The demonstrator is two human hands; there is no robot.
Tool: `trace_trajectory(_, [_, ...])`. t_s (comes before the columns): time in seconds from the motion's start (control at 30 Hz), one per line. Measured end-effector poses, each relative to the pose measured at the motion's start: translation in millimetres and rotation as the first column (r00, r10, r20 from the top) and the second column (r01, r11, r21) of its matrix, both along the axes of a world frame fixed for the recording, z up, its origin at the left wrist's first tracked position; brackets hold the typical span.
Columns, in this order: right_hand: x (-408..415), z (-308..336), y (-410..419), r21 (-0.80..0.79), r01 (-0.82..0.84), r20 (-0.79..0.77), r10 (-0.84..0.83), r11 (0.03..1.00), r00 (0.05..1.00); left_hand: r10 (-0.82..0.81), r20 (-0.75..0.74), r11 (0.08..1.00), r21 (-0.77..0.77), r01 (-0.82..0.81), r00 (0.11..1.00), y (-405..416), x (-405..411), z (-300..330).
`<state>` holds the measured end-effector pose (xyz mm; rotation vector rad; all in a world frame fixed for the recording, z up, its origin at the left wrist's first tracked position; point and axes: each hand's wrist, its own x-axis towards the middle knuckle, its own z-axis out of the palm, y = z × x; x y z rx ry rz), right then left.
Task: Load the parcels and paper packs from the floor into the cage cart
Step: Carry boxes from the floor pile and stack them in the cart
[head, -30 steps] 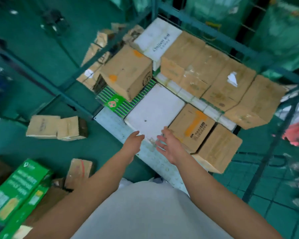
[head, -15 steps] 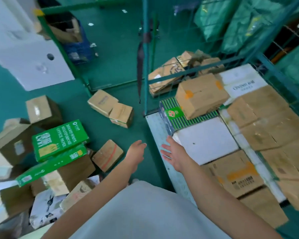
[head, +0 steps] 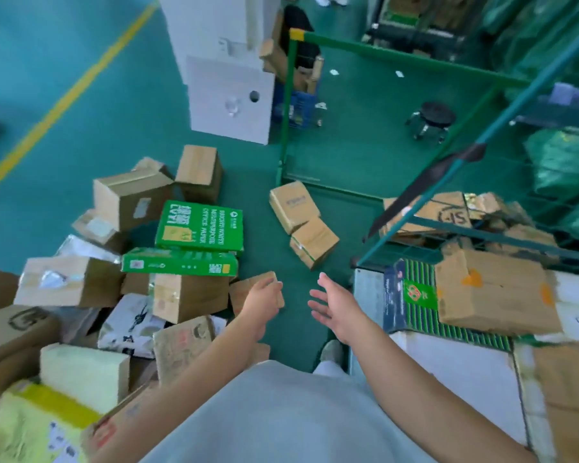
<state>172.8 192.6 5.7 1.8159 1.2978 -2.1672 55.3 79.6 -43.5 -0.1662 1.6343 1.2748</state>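
Both my hands hover empty over the green floor between the pile and the cart. My left hand (head: 260,304) hangs with loose fingers just above a small brown parcel (head: 244,292). My right hand (head: 335,309) is spread open beside the cage cart (head: 368,292), which holds a brown box (head: 495,292), a green striped pack (head: 415,295) and a white pack (head: 462,379). On the floor to the left lie two green paper packs (head: 199,225) (head: 179,262) among several brown parcels (head: 188,295). Two small brown boxes (head: 303,223) lie ahead of my hands.
A green cage frame (head: 286,105) stands ahead, with a white panel (head: 228,95) leaning by it and a black stool (head: 432,120) beyond. Yellowish wrapped parcels (head: 47,412) lie at the lower left. Flattened cardboard (head: 448,212) sits behind the cart's teal rail (head: 482,138).
My view has swung left from the cart to the floor pile. Both hands came off the white pack in the cart and now hang over the floor, still empty.
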Motion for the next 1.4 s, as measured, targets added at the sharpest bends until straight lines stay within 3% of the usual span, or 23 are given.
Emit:
trace_trajectory(0.2, [-62.3, -1.8, -6.7, 0.01, -0.191, 0.008, 0.191, 0.981, 0.981, 0.331, 0.138, 0.943, -0.007, -0.334, 0.933, -24.7, -40.0, 4.5])
trace_trajectory(0.47, [-119.7, -21.9, 13.9, -0.013, -0.362, 0.04, 0.363, 0.932, 0.931, 0.458, 0.092, 0.886, -0.124, -0.446, 0.884, -23.6, -74.4, -24.5])
trace_trajectory(0.6, [-153.0, -38.2, 34.2, -0.053, -0.432, 0.044, 0.434, 0.901, 0.9, 0.487, 0.093, 0.873, -0.088, -0.48, 0.868, -11.9, -93.9, -25.6])
trace_trajectory(0.73, [-191.3, -56.7, 65.0, -0.119, -0.505, 0.062, 0.514, 0.855, 0.856, 0.491, 0.074, 0.861, -0.191, -0.471, 0.868, 9.2, -117.2, -56.7])
trace_trajectory(0.9, [-244.7, -78.3, 101.2, -0.222, -0.554, 0.074, 0.581, 0.802, 0.811, 0.742, 0.133, 0.662, -0.304, -0.685, 0.657, 34.5, -145.3, -48.7])
trace_trajectory(1.13, [-304.2, -111.9, 122.7, -0.289, -0.685, 0.091, 0.732, 0.668, 0.675, 0.813, 0.093, 0.565, -0.364, -0.741, 0.575, 50.6, -173.0, -65.6])
trace_trajectory(1.4, [-328.6, -161.0, 119.9, -0.351, -0.785, 0.124, 0.857, 0.51, 0.501, 0.92, 0.151, 0.392, -0.41, -0.824, 0.362, 43.7, -175.9, -112.4])
